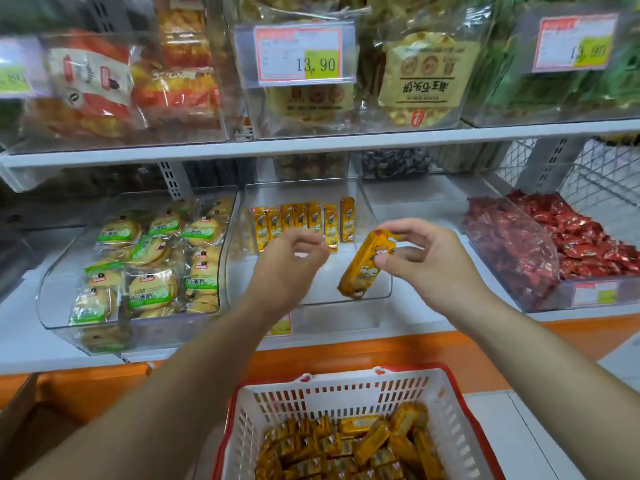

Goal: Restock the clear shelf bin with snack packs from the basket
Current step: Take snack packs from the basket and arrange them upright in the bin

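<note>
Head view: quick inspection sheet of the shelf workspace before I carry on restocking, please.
Surface: white shelf, with bins side by side on it.
Job's things: clear bin holds a row of yellow packs upright at the back; basket below holds many more.
Clutter: nothing seen.
Hands: right hand fingers pinch a tilted pack at the bin mouth; left hand fingers curled, nothing seen in it.
Cables: nothing seen.
Surroundings: biscuit bin to the left, red sweets bin to the right, price tag above.
</note>
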